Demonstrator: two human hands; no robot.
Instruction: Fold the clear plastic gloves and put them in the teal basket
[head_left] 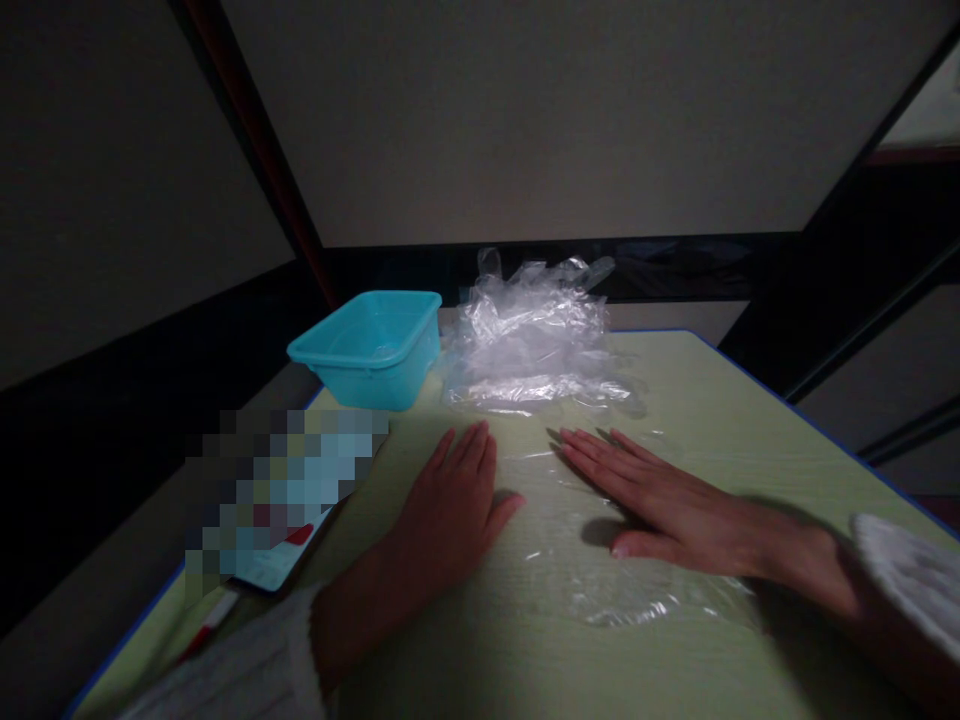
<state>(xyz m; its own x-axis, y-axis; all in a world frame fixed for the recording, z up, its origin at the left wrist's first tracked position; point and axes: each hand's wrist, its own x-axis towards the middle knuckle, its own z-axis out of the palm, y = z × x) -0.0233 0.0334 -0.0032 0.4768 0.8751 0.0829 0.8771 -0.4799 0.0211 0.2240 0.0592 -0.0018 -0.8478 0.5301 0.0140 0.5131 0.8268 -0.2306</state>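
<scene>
A thin clear plastic piece (pixel 622 590), its outline faint, lies spread on the pale green table (pixel 420 660). My left hand (pixel 457 500) rests palm down at its left edge, fingers stretched out and thumb pointing right, holding nothing. Over the right part of the plastic is my right hand (pixel 660 505), flat with fingers extended to the left and thumb apart; it grips nothing. Whether its palm presses on the plastic is hard to tell. Beyond both hands sits a crumpled pile of clear plastic (pixel 532 340), with glove-like finger shapes sticking up at its top.
A turquoise plastic basket (pixel 367 358) stands at the back left. A phone-like device (pixel 270 565), mostly pixelated, lies at the left edge, with a red and white item (pixel 210 625) below it. A wall panel (pixel 510 120) rises behind the table.
</scene>
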